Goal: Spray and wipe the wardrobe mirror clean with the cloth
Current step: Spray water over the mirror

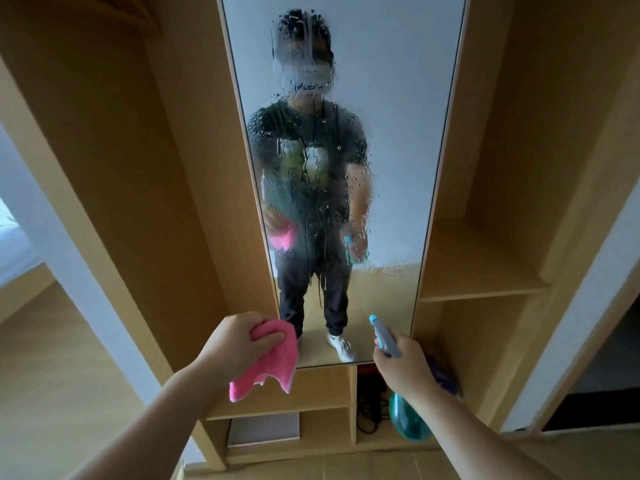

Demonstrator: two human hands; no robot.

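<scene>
The tall glass wardrobe mirror fills the upper centre of the frame, set in a pale wooden wardrobe. Droplets bead and run in streaks down its middle. At lower centre your left hand clamps fingers and thumb on a fluffy pink cloth, just before the glass's bottom corner. At lower right your right hand curls its fingers round a translucent teal plastic spray bottle, nozzle toward the glass. Cubbies beneath hold tangled black cables and a flat grey box — an open wooden shelf sits at right.
</scene>
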